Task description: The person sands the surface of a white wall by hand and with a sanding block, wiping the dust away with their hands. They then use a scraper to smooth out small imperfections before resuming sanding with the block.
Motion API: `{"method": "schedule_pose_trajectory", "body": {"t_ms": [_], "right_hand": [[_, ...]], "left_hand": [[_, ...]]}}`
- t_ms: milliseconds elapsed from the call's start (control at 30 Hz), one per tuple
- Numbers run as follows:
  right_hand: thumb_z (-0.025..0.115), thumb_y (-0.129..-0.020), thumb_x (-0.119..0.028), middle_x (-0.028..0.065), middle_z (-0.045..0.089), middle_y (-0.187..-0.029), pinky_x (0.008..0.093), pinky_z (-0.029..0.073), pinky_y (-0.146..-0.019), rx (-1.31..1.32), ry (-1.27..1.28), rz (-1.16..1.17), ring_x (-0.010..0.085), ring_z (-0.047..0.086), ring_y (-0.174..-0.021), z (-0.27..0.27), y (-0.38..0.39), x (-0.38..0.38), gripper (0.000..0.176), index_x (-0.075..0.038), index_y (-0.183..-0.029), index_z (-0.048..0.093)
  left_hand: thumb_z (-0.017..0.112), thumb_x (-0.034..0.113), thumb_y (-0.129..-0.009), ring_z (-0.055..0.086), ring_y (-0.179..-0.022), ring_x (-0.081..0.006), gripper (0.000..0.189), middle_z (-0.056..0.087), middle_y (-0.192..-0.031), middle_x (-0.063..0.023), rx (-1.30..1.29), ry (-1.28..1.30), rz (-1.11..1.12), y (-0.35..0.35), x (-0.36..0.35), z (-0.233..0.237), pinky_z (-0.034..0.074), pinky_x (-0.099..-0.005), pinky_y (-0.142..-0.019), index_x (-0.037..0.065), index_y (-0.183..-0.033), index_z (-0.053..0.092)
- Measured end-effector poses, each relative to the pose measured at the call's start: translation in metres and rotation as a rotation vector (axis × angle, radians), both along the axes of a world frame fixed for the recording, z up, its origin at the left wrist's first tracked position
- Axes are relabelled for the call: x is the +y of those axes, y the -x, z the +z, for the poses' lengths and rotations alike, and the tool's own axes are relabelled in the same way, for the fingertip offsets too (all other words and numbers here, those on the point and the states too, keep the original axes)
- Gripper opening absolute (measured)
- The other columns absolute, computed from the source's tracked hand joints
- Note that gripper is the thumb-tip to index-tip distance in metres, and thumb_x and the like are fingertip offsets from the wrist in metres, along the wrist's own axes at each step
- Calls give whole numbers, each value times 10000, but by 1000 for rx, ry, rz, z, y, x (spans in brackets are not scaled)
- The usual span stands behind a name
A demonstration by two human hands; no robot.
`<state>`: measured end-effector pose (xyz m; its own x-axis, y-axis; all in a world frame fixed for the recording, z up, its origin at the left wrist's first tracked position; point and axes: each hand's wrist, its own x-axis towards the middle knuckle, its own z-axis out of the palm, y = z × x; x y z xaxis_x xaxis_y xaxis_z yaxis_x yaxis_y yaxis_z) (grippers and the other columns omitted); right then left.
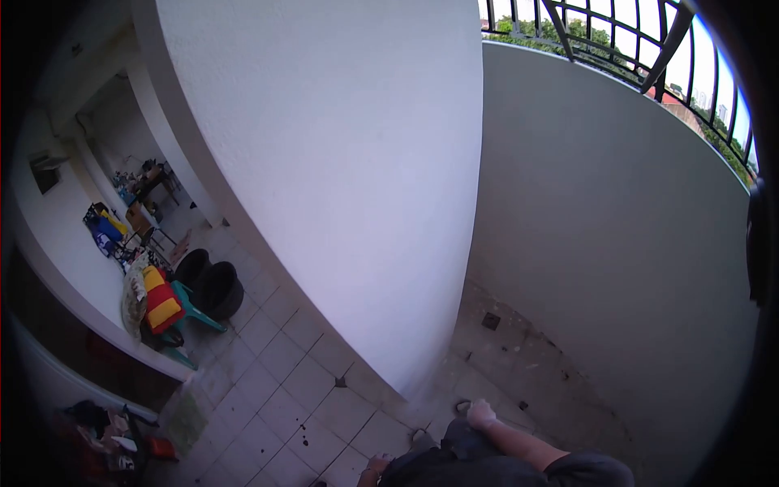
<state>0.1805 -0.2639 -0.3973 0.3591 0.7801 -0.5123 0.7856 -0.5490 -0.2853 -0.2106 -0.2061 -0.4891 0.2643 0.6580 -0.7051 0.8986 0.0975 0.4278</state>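
Note:
My right hand (480, 414) is in front of my dark clothing at the bottom of the view, at the end of my bare forearm. Its fingers look curled closed, and whatever is inside them, if anything, is hidden. Lower and further left, my left hand (378, 465) shows only in part beside my leg, too dark and small to make out its fingers. The tips of my footwear (419, 435) show on the tiled floor (304, 387) between and beyond the hands.
A white wall (349, 162) juts out directly ahead. To the right runs a grey parapet (600, 211) topped by black railings (613, 36). On the left stand black tubs (219, 290), a green plastic chair (195, 310) bearing a red-and-yellow cushion (162, 302), and a cluttered red item (161, 448).

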Motion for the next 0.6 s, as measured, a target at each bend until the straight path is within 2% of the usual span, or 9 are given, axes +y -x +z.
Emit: {"method": "schedule_pose_trajectory", "body": {"t_ms": [67,167,267,333,433,467,500,533,600], "right_hand": [[500,-903,-220,258,547,-1335,441,427,-1067,-267,-33,53,401,447,-1329,-27,-3,-4,394,-4,-1207,627],[517,-904,-183,258,497,-1387,458,442,-1040,-90,-194,-125,412,394,-1361,-4,-11,17,383,14,-1220,607],[513,-921,-168,273,494,-1369,483,472,-980,-53,96,312,434,496,-1258,49,-29,67,428,26,-1302,525],[463,-959,-188,295,559,-1247,523,467,-938,106,-278,-79,467,574,-1111,54,-36,99,423,27,-1323,479],[429,-1005,-266,315,575,-1227,506,459,-956,226,-845,-408,493,553,-1123,74,-58,176,440,74,-1280,482],[416,-1012,-285,315,569,-1241,495,453,-970,263,-941,-461,487,544,-1147,104,-65,202,463,74,-1300,472],[404,-1020,-305,316,562,-1255,484,447,-985,300,-1038,-513,481,535,-1171,149,-70,225,487,74,-1321,463],[370,-1026,-214,278,429,-1452,406,347,-1111,383,-1044,-551,407,432,-1339,209,-72,241,507,84,-1435,357],[400,-1024,-195,256,413,-1481,382,285,-1151,377,-1294,-532,373,382,-1392,295,-76,273,512,76,-1455,344]], "left_hand": [[526,269,-937,702,-945,-284,328,698,-1062,-175,68,-29,-65,13,-6,5,548,-389,-814,37,-1162,583],[501,244,-941,704,-809,-238,286,705,-981,-153,-297,162,546,31,-15,-19,554,-362,-718,27,-1109,582],[537,296,-927,682,-757,-191,310,702,-960,-109,-378,160,823,30,-21,10,496,-301,-571,43,-1082,628],[512,220,-933,665,-736,-183,235,695,-929,-111,-354,106,930,16,-15,23,483,-302,-573,45,-1063,598],[512,162,-930,632,-750,-159,174,672,-896,-98,-520,25,1000,-8,20,38,468,-291,-592,37,-1035,570],[519,169,-935,622,-790,-172,183,660,-912,-106,-572,-89,954,-24,35,64,480,-297,-643,21,-1032,565],[526,176,-939,611,-831,-185,195,647,-927,-114,-624,-203,906,-51,52,124,491,-302,-693,6,-1029,559],[528,184,-948,606,-898,-200,240,631,-1001,-136,-585,-338,797,-68,70,171,491,-305,-762,-9,-1090,546],[531,178,-961,594,-1004,-232,336,589,-1128,-172,-636,-607,730,-99,103,243,483,-328,-870,-23,-1228,497]]}}
